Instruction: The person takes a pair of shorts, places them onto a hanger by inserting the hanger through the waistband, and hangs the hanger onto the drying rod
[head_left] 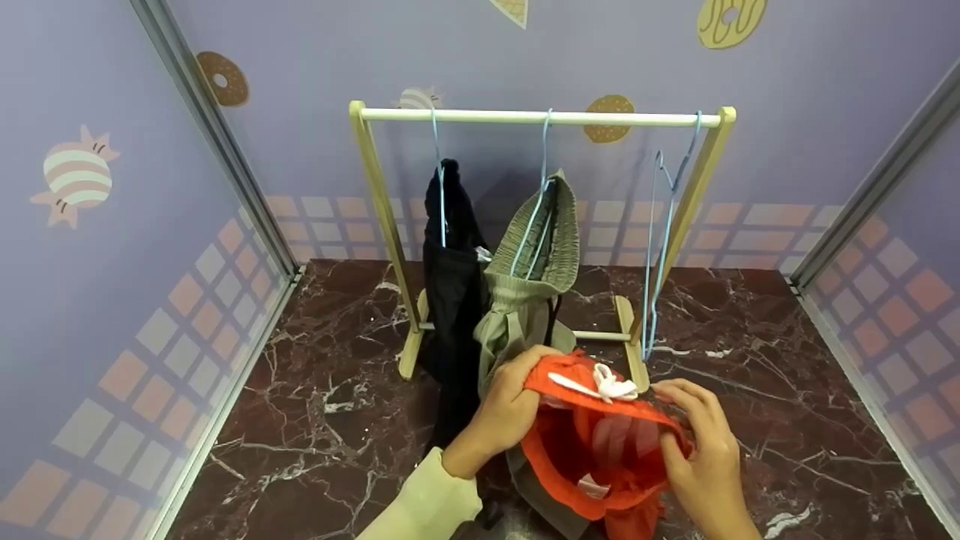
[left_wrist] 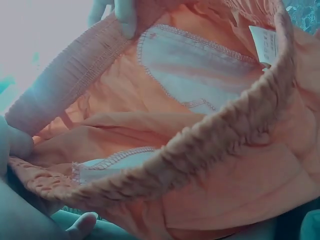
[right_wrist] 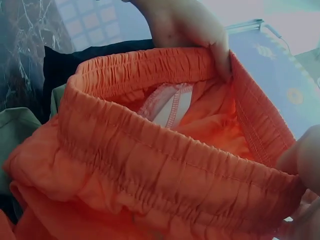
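Orange drawstring pants [head_left: 630, 409] are spread at the waist between both hands, with the elastic opening tipped toward me. A white drawstring bow [head_left: 615, 386] shows on the upper side of the waistband. My left hand [head_left: 510, 409] grips the band's left side, its thumb tucked inside in the right wrist view. At the opposite side, my right hand [head_left: 705, 457] pinches the band between thumb and fingers. Inside the waist, the left wrist view shows a pale pocket lining [left_wrist: 195, 65] and a white label [left_wrist: 265, 45]. The pants' lower part is mostly hidden.
Behind the hands stands a wooden clothes rack [head_left: 487, 116]. Black pants [head_left: 450, 285] and grey-green pants [head_left: 517, 292] hang from it on blue hangers. A bare blue hanger [head_left: 651, 285] hangs at its right end. Patterned walls [head_left: 75, 300] enclose the dark marbled surface [head_left: 315, 450].
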